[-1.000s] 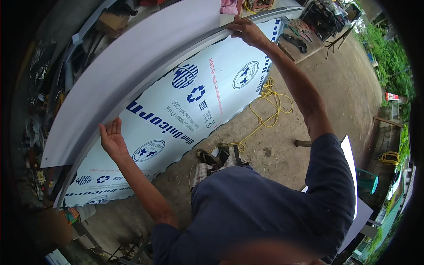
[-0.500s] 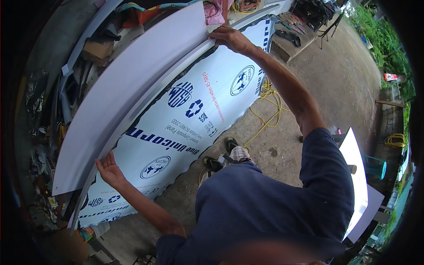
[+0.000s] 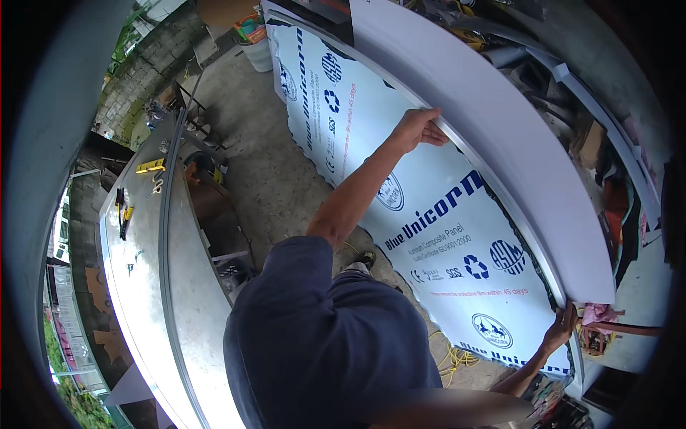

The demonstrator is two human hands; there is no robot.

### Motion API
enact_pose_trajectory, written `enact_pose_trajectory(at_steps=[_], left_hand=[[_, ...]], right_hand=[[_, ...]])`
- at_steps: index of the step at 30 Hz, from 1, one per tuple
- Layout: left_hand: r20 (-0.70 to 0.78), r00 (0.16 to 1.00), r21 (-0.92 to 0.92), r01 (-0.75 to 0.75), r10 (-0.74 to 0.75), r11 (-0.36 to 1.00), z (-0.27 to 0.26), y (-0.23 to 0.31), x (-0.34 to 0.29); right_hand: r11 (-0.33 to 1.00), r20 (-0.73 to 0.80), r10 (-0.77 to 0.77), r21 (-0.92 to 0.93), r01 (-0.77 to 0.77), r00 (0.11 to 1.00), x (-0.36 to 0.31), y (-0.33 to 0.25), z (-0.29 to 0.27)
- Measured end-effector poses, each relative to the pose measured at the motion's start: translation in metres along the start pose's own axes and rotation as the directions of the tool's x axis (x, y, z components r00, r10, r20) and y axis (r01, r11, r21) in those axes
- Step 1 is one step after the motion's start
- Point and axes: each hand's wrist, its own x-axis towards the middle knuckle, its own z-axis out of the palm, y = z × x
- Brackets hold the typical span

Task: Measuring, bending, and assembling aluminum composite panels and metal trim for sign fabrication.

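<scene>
A long silvery metal bar [image 3: 493, 175] lies along the far edge of a panel covered in pale blue printed film [image 3: 443, 236]. My left hand [image 3: 418, 131] is at the middle of the bar, its thumb reaching onto the bar and the other fingers curled below. Near the bar's right end, my right hand [image 3: 561, 329] is closed around the edge, with its fingertips partly hidden. Dark, ragged film shows between the bar and the blue film. Just beyond the bar lies a large plain white sheet [image 3: 514, 121].
To my left a shiny metal sheet [image 3: 143, 286] carries a long grey strip [image 3: 166, 236] and yellow-and-black tools [image 3: 126, 222]. A yellow cord [image 3: 457, 361] lies on the floor by the panel. Clutter and a cardboard piece [image 3: 589, 143] sit behind the white sheet. A white bucket [image 3: 259, 56] stands far left.
The view has swung to the left, bringing the shiny sheet into sight. My left hand's spread fingers have curled at the bar. Both hands stay at about the same places along it.
</scene>
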Motion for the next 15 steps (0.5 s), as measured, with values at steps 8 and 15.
enact_pose_trajectory(at_steps=[8,15], left_hand=[[-0.067,0.987,0.322,0.163,-0.149,0.933,-0.014,0.005,0.006],[-0.061,0.989,0.326,0.148,-0.136,0.934,-0.022,0.009,0.011]], right_hand=[[0.998,-0.006,0.062,-0.002,-0.062,0.998,-0.001,-0.006,0.004],[0.996,-0.024,0.084,-0.031,-0.085,0.996,0.000,-0.018,0.005]])
